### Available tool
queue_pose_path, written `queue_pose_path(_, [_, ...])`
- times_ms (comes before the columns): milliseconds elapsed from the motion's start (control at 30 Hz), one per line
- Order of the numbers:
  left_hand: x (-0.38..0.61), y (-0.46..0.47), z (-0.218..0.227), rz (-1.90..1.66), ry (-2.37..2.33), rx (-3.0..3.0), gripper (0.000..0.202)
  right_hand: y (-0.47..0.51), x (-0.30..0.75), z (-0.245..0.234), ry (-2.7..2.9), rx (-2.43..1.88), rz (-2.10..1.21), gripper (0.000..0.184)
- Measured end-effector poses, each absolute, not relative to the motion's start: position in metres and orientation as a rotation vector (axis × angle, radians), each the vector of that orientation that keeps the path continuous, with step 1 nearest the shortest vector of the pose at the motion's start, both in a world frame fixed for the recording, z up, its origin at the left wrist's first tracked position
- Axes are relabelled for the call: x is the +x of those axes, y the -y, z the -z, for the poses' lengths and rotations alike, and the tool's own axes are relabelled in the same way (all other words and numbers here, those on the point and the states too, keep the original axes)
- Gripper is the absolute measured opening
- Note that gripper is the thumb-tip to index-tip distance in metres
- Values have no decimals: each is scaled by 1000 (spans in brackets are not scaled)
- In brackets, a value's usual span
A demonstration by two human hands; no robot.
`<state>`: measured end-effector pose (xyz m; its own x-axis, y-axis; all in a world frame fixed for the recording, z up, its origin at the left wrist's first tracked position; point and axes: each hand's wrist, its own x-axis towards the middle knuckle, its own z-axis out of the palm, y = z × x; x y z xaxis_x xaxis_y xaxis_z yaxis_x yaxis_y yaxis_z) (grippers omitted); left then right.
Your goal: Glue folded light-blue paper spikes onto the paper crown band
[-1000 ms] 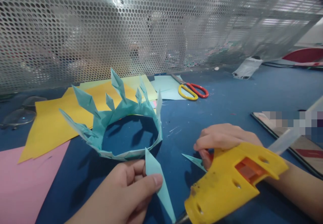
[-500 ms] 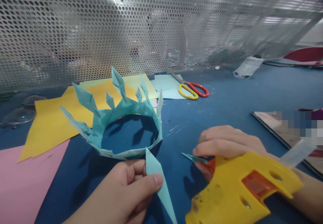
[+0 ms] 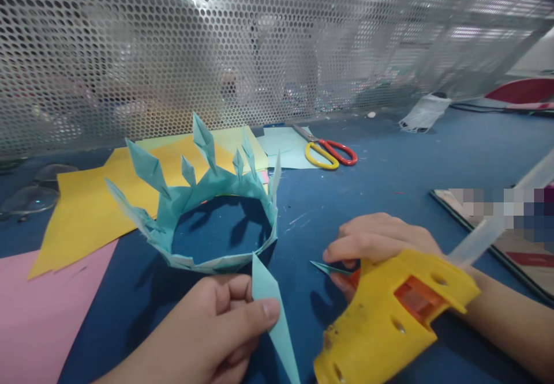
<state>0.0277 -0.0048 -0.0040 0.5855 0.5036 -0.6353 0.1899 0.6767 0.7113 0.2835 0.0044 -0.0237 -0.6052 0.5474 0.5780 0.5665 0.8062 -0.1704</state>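
Note:
My left hand [image 3: 212, 332] pinches a pale teal folded paper spike [image 3: 270, 309] between thumb and fingers, its tip pointing down toward the bottom edge. My right hand [image 3: 381, 245] is wrapped round a yellow glue gun [image 3: 385, 326] with an orange trigger and a clear glue stick [image 3: 497, 228] out the back. The gun's nozzle sits low, beside the spike's tip. A teal paper crown [image 3: 208, 211] with several upright spikes stands on the blue table just beyond my left hand. Another small teal spike [image 3: 329, 267] lies under my right fingers.
Yellow paper sheets [image 3: 86, 211] and a pink sheet [image 3: 38, 309] lie at left. Scissors with yellow and red handles [image 3: 329, 153] rest on pale paper at the back. A perforated metal screen [image 3: 259, 44] walls the far side. A dark-framed flat object [image 3: 511, 245] lies at right.
The glue gun has shifted slightly, dipping right and then coming back left toward the spike. My left hand and the crown have stayed put.

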Motion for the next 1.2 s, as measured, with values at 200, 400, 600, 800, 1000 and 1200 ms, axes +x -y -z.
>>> queue_pose_path(200, [27,6,9,-233,-917,844,52,-6,284,27,2315,-808,-58,17])
queue_pose_path(400, [25,8,27,-273,-804,880,49,-9,283,29,2306,-795,-97,11])
queue_pose_path(600, [24,6,29,-265,-807,876,48,-10,282,27,2321,-773,-123,14])
queue_pose_path(800, [24,5,29,-277,-812,868,49,-11,283,28,2322,-778,-128,16])
queue_pose_path(1000, [24,6,29,-266,-817,863,50,-10,283,28,2346,-780,-164,13])
queue_pose_path(1200, [25,7,28,-237,-841,861,51,-12,283,31,2350,-739,-224,16])
